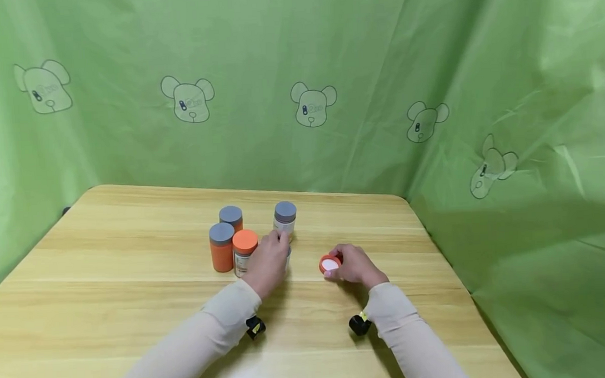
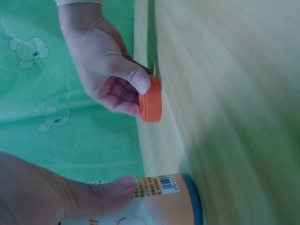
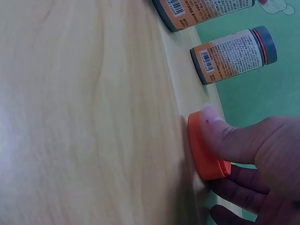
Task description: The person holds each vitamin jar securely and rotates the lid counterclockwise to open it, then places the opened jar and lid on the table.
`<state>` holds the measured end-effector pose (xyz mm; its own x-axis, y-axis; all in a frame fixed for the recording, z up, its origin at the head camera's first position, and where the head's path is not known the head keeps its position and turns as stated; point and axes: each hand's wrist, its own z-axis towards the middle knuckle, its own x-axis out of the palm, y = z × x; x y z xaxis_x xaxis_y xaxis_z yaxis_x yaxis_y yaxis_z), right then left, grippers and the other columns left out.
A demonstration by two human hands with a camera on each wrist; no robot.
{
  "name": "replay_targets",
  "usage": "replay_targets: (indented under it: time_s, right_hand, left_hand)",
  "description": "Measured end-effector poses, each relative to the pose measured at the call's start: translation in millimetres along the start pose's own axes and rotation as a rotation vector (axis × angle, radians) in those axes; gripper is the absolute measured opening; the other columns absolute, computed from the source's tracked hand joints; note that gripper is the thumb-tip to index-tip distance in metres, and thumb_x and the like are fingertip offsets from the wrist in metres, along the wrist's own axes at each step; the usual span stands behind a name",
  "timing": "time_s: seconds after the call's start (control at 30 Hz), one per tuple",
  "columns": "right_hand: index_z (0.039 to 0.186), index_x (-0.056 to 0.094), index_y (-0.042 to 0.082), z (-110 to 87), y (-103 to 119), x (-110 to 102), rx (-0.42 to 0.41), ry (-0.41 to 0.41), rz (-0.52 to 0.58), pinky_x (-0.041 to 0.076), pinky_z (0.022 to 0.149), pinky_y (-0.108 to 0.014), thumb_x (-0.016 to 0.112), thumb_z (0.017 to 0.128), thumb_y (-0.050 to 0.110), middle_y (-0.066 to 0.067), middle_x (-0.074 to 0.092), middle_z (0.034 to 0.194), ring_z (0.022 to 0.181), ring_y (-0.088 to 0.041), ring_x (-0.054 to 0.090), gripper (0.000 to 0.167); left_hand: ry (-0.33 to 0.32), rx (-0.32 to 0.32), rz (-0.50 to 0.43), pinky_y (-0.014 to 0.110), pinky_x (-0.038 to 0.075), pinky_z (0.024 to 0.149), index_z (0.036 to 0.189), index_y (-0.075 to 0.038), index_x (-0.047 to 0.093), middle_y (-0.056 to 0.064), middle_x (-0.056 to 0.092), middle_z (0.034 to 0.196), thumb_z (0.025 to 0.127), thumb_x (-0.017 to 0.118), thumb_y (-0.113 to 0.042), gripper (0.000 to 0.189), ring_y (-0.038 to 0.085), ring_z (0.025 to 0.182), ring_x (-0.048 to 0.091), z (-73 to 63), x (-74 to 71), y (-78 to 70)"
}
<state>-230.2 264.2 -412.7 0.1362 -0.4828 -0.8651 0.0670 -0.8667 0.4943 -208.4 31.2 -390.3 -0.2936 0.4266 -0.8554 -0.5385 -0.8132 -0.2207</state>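
Observation:
My left hand (image 1: 268,262) grips a labelled jar (image 2: 161,201) that stands on the table and is mostly hidden by the hand in the head view. Its thumb lies along the label, above the dark base. To the right, my right hand (image 1: 354,263) pinches an orange lid (image 1: 329,264) by its edge, low over the tabletop, with the white inside facing up. The right wrist view shows the thumb against the rim of this lid (image 3: 204,150). Left of the left hand stands a jar with an orange lid (image 1: 245,242).
Two orange jars with grey lids, a nearer one (image 1: 222,253) and a farther one (image 1: 230,215), stand at the left. Another grey-lidded jar (image 1: 285,214) is behind my left hand. The wooden table (image 1: 111,307) meets a green curtain (image 1: 251,157) at the back and sides.

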Motion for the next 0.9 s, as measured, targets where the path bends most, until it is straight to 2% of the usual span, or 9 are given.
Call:
replay_targets:
  time_s: [0.13, 0.23, 0.33, 0.5, 0.7, 0.9]
  right_hand:
    - [0.107, 0.066, 0.004, -0.7, 0, -3, 0.015, 0.012, 0.003, 0.047, 0.081, -0.037, 0.088, 0.071, 0.019, -0.003, 0.063, 0.092, 0.084, -0.019, 0.056, 0.044]
    - [0.107, 0.066, 0.004, -0.5, 0, -3, 0.021, 0.017, 0.004, 0.047, 0.082, -0.038, 0.088, 0.071, 0.019, -0.004, 0.063, 0.092, 0.085, -0.019, 0.056, 0.045]
    - [0.107, 0.065, 0.004, 0.7, 1, -3, 0.021, 0.021, 0.008, 0.047, 0.082, -0.038, 0.088, 0.071, 0.019, -0.004, 0.063, 0.093, 0.085, -0.019, 0.056, 0.046]
    - [0.107, 0.064, 0.004, 3.7, 0, -2, 0.021, 0.018, 0.016, 0.047, 0.082, -0.038, 0.088, 0.071, 0.021, -0.004, 0.063, 0.093, 0.085, -0.019, 0.056, 0.046]
    - [0.107, 0.064, 0.004, 5.2, -1, 0, 0.030, 0.015, 0.030, 0.047, 0.082, -0.037, 0.088, 0.071, 0.020, -0.004, 0.063, 0.094, 0.086, -0.019, 0.056, 0.046]
    - [0.106, 0.064, 0.003, 3.9, -1, 0, 0.029, 0.004, 0.035, 0.047, 0.082, -0.038, 0.088, 0.070, 0.018, -0.004, 0.063, 0.093, 0.085, -0.019, 0.056, 0.046]
  left_hand:
    - [-0.050, 0.040, 0.189, 0.032, 0.054, 0.065, 0.104, 0.002, 0.058, 0.019, 0.063, 0.095, 0.088, 0.068, -0.008, 0.021, 0.027, 0.078, 0.061, 5.8, 2.2, -3.6]
    - [-0.090, 0.061, 0.328, 0.032, 0.051, 0.065, 0.098, 0.000, 0.060, 0.017, 0.063, 0.089, 0.085, 0.071, -0.010, 0.020, 0.026, 0.076, 0.057, 9.4, 3.8, -4.7]
    - [-0.116, 0.065, 0.417, 0.032, 0.048, 0.065, 0.095, -0.001, 0.062, 0.015, 0.065, 0.085, 0.083, 0.073, -0.012, 0.020, 0.026, 0.075, 0.055, 13.5, 4.6, -4.5]
    - [-0.084, 0.041, 0.471, 0.032, 0.048, 0.068, 0.095, -0.002, 0.063, 0.014, 0.066, 0.087, 0.086, 0.071, -0.013, 0.016, 0.025, 0.076, 0.053, 21.3, 3.8, -3.6]
    - [-0.036, 0.002, 0.512, 0.037, 0.049, 0.076, 0.090, -0.004, 0.062, 0.015, 0.067, 0.088, 0.092, 0.061, -0.011, 0.008, 0.027, 0.080, 0.058, 31.2, 4.1, -1.8]
    - [0.069, -0.046, 0.545, 0.041, 0.049, 0.082, 0.094, -0.004, 0.063, 0.016, 0.069, 0.095, 0.097, 0.057, -0.020, 0.017, 0.030, 0.089, 0.062, 40.6, 4.5, 2.8]
